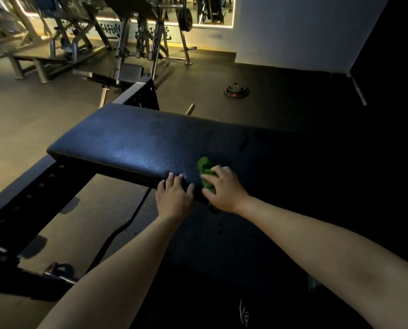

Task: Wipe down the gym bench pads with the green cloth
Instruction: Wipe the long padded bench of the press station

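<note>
Left hand [174, 198] flat, right hand [224, 188] gripping cloth [204, 169]

My cloth [205, 173] is bright green. The bench pad [131, 143] is black, pebble-grained, with a bluish sheen near its left end. Far off, the weight plate [236, 89] is black with a small red spot.

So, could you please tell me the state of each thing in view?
Black padded bench pad: level, shiny under light.
Crumpled green cloth: bunched, pressed on the pad.
Left hand: open, fingertips on the pad's edge.
Right hand: gripping the cloth.
Black round weight plate: flat on the floor.
</note>
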